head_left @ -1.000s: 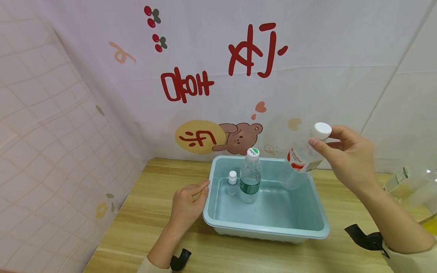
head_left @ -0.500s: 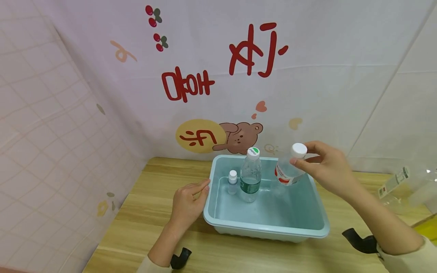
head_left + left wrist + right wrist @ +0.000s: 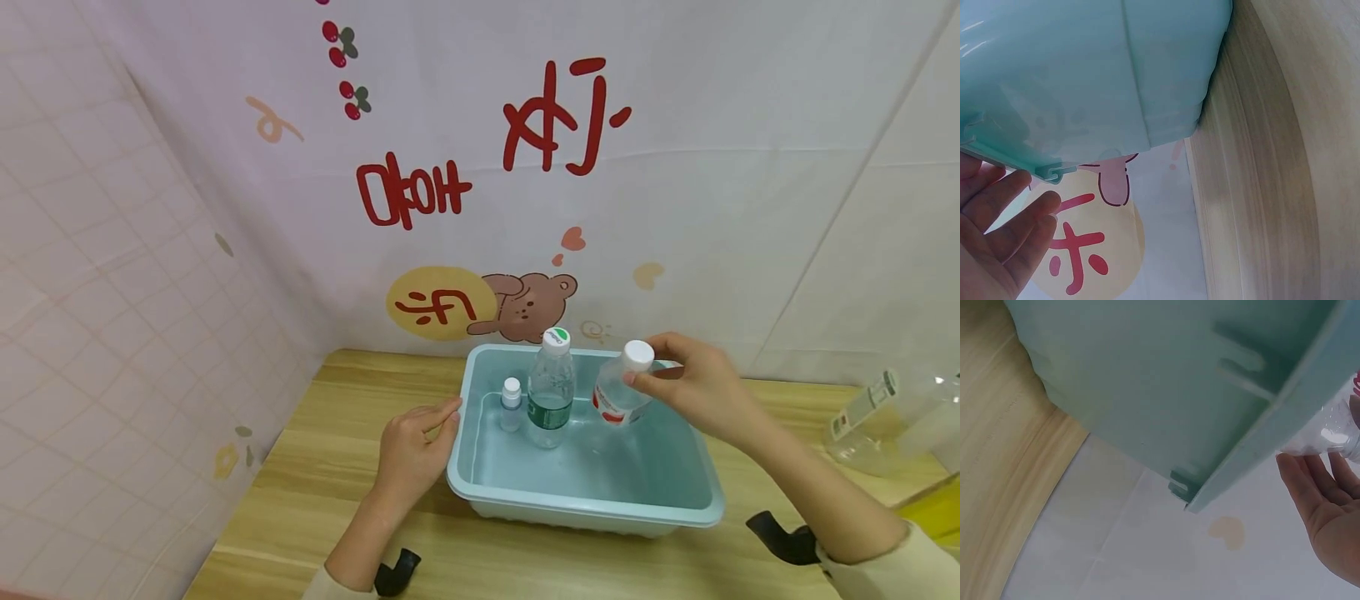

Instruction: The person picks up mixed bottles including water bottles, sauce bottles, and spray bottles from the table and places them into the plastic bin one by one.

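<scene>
A pale blue-green plastic basin stands on the wooden table. My right hand grips a clear plastic bottle by its neck, just under the white cap. This bottle has a red-and-white label and tilts inside the basin's back right part; its lower end shows only faintly. With thumb and index finger, my left hand pinches the basin's left rim; the left wrist view has its other fingers below that rim. Inside the basin, a green-labelled bottle and a small white-capped bottle stand upright.
At the right edge of the table lie clear plastic containers, one with a white label. A yellow item is partly hidden behind the right forearm. A printed white cloth hangs behind the table.
My right hand has moved left and down, lowering the red-labelled bottle further into the basin beside the green-labelled one. My left hand has stayed at the rim.
</scene>
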The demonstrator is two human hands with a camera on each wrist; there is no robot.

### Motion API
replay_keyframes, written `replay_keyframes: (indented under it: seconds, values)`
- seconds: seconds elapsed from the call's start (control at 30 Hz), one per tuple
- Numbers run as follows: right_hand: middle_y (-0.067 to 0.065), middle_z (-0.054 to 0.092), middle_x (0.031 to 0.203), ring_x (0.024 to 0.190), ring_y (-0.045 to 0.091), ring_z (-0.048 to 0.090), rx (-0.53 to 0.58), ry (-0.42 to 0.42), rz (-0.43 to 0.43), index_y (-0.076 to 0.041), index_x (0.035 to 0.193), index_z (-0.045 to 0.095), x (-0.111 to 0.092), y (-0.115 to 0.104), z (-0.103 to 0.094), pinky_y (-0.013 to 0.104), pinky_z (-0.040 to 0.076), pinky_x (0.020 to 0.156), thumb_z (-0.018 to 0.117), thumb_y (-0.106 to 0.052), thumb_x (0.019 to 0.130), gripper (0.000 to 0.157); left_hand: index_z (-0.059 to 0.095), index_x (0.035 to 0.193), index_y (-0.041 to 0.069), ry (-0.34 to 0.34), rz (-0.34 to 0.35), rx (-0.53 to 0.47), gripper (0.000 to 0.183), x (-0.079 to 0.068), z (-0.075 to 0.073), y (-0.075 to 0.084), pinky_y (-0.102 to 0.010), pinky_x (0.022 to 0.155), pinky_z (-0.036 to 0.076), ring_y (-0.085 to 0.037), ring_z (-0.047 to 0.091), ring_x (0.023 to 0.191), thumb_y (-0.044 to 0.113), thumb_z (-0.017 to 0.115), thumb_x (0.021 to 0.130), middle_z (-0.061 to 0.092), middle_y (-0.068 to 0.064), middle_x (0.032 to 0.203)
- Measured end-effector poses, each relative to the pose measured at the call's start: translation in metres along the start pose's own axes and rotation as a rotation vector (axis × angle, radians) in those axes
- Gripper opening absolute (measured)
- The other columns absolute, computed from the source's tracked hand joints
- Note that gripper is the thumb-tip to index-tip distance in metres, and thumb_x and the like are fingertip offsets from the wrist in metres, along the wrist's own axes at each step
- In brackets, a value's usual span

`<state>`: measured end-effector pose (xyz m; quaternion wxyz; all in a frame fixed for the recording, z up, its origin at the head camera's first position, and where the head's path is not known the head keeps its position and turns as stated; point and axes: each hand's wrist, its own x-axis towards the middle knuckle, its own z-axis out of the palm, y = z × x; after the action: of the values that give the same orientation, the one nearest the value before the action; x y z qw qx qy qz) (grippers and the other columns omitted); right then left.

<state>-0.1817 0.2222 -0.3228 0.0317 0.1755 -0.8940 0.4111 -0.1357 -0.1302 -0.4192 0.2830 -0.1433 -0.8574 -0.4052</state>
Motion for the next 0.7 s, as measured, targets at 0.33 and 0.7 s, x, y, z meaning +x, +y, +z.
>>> replay_keyframes:
  seconds: [0.33, 0.7]
  values:
    - [0.004, 0.063, 0.104, 0.092, 0.024, 0.066, -0.032, -0.019, -0.048, -0.009, 0.110, 0.059, 0.0011, 0.0058, 0.0023, 0.030, 0.056, 0.074, 0.074, -0.038, 0.080, 0.044, 0.074, 0.106, 0.011, -0.005, -0.016, 0.003, 0.022, 0.0005, -0.0002, 0.0007, -0.030, 0.076, 0.055, -0.009, 0.066, 0.095, 0.014, 0.068, 0.086, 0.070, -0.001, 0.104]
    - [0.004, 0.063, 0.111, 0.100, 0.026, 0.062, -0.079, -0.032, -0.044, -0.011, 0.116, 0.057, 0.0005, 0.0062, -0.0023, 0.033, 0.056, 0.073, 0.072, -0.042, 0.081, 0.050, 0.074, 0.105, 0.009, 0.010, 0.015, 0.011, 0.021, 0.0000, -0.0009, 0.0010, -0.032, 0.073, 0.056, -0.013, 0.067, 0.092, 0.011, 0.068, 0.084, 0.071, -0.003, 0.103]
